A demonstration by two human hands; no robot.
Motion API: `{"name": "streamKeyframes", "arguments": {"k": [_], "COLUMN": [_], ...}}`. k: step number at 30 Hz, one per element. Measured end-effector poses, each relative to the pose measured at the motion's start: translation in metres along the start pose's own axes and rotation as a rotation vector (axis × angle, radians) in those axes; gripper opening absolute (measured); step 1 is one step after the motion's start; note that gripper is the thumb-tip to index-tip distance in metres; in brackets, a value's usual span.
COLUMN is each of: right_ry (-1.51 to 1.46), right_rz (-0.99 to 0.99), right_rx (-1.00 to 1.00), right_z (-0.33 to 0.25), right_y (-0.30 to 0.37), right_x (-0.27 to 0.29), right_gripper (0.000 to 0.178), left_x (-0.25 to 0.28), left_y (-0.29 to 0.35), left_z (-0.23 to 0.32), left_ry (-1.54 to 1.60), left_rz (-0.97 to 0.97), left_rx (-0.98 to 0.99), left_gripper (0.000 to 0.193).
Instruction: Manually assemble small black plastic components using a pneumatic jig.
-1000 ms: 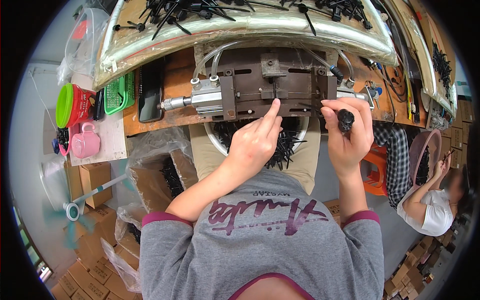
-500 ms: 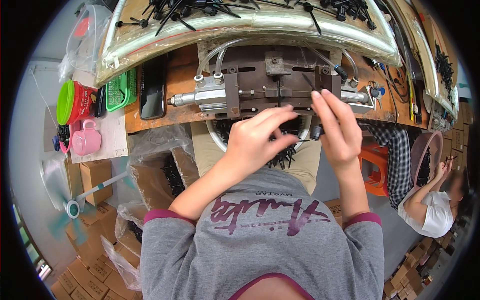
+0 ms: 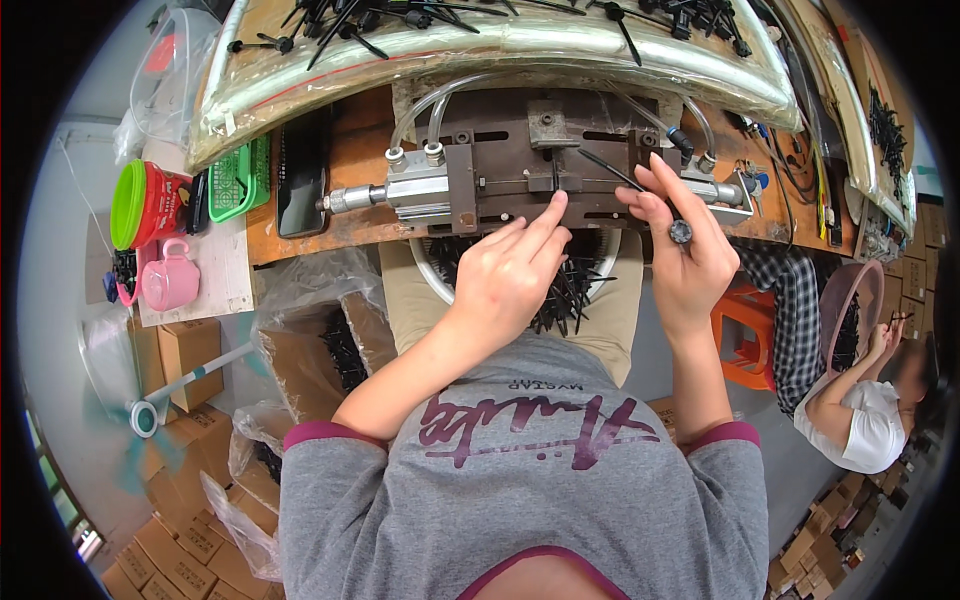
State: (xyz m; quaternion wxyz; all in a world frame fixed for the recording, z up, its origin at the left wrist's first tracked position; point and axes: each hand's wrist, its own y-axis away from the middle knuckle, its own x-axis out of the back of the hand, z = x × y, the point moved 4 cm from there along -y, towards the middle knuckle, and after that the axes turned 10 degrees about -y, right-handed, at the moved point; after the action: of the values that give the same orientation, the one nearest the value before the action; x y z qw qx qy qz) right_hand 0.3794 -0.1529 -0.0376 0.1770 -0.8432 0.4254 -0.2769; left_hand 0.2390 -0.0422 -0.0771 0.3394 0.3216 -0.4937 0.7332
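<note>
My right hand [image 3: 690, 250] is closed on a black cable tie [image 3: 610, 170]. Its strap slants up and left toward the metal fixture [image 3: 510, 130], and its round head [image 3: 680, 232] shows against the palm. My left hand [image 3: 508, 268] holds nothing that I can see; its index finger stretches to the small block [image 3: 553, 184] at the fixture's middle. That fingertip touches or nearly touches a short black piece standing in the block. Beneath my hands a round white-rimmed basin [image 3: 432, 272] on my lap holds a heap of black cable ties [image 3: 565, 305].
Pneumatic cylinders [image 3: 418, 190] with clear hoses flank the fixture. Behind it rises a plastic-wrapped tray [image 3: 500, 45] with more black ties. A phone [image 3: 303, 180], green basket [image 3: 232, 185] and pink cup [image 3: 172, 275] are left. Another person [image 3: 860, 420] sits at right near an orange stool [image 3: 745, 335].
My left hand has brought its index finger up to the block. My right hand has turned and shifted slightly right and down, tilting the cable tie so its head faces up.
</note>
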Motion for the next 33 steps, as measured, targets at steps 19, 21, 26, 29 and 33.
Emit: {"name": "streamKeyframes", "arguments": {"k": [19,21,26,29,33], "right_ry": [-0.362,-0.402,-0.188,0.09,-0.083], "right_rz": [-0.114,-0.142,-0.125,-0.018,-0.09], "right_rx": [-0.444,-0.466,-0.227,-0.075,-0.325], "right_z": [-0.007,-0.007,-0.004,-0.015,-0.014], "right_y": [0.03,0.031,0.025,0.015,0.013], "right_x": [-0.027,-0.029,-0.024,-0.006,0.007], "right_gripper": [0.024,0.026,0.025,0.02,0.015], "left_x": [0.019,0.018,0.02,0.018,0.002], "left_y": [-0.021,-0.019,-0.009,-0.004,0.0], "left_z": [0.006,0.007,0.001,-0.001,-0.002], "left_ry": [0.417,0.51,0.469,0.234,-0.016], "left_rz": [0.217,0.196,0.092,0.013,-0.048], "left_rx": [0.094,0.154,0.144,0.067,-0.035], "left_gripper": [0.033,0.034,0.033,0.032,0.028]}}
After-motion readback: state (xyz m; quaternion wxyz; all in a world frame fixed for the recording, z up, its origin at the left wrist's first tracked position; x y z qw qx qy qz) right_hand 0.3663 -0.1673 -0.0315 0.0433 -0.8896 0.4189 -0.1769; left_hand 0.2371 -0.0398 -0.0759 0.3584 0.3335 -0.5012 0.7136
